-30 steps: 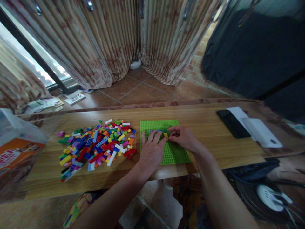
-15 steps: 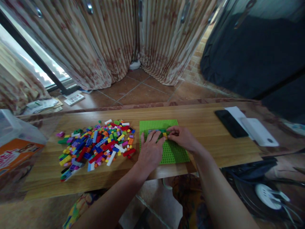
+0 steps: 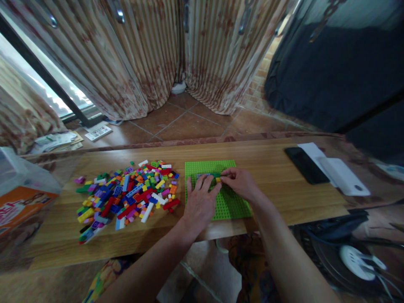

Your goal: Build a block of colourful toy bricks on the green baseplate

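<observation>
Wood-grain bench (image 3: 268, 162), striped floral curtains (image 3: 142, 63) beyond, brown tiled floor (image 3: 189, 120), left hand (image 3: 201, 201) spread over green studded baseplate (image 3: 232, 207), right hand (image 3: 239, 182) bunched at small yellow brick (image 3: 217, 180), grip unclear.

The left hand (image 3: 199, 206) covers part of the green baseplate (image 3: 234, 207), and its fingers partly hide the row of bricks (image 3: 216, 174) there. The right hand (image 3: 241, 182) hides part of the small yellow brick (image 3: 217, 180); whether it is pinched cannot be told. Lower pieces in the brick pile (image 3: 126, 193) are buried. The left edge cuts off the plastic tub (image 3: 19, 170), the top edge the curtains (image 3: 145, 50), the right edge the dark cloth (image 3: 328, 75).
</observation>
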`<act>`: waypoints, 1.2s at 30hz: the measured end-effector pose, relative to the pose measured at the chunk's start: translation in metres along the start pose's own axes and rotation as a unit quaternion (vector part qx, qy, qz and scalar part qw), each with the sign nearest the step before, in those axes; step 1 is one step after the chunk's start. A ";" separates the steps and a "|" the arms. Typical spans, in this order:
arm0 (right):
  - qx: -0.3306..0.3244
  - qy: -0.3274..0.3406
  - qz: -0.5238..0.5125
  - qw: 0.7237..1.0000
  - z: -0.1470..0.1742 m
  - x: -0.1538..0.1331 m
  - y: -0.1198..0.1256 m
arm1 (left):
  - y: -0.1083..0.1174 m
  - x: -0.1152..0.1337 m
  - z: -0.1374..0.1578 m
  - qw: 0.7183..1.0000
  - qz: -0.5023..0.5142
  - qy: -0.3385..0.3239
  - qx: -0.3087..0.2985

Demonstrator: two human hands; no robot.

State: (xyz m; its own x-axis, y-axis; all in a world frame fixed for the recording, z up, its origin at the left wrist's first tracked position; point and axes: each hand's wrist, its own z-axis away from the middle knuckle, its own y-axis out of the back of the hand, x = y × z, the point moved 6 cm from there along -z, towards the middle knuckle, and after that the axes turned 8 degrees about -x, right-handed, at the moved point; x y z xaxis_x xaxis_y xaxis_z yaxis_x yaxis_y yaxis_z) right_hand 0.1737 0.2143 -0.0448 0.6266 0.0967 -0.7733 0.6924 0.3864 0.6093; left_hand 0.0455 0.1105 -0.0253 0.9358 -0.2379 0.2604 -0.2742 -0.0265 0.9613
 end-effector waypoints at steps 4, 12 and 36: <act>0.003 0.001 -0.008 1.000 0.000 -0.003 -0.001 | 0.000 0.001 -0.002 1.000 -0.004 0.007 -0.003; 0.011 -0.018 0.025 0.999 -0.003 -0.004 0.000 | 0.002 0.001 -0.003 1.000 -0.005 0.005 -0.006; 0.103 -0.010 -0.053 0.993 0.004 -0.009 0.012 | 0.047 -0.050 -0.007 0.952 0.254 0.040 0.168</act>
State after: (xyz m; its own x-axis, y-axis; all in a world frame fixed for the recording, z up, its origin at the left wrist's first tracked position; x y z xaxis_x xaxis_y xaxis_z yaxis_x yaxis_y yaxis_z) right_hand 0.1778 0.2145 -0.0295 0.5519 0.0468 -0.8326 0.8120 0.1972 0.5493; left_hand -0.0125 0.1279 0.0076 0.6743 -0.2281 0.7023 -0.7380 -0.2405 0.6304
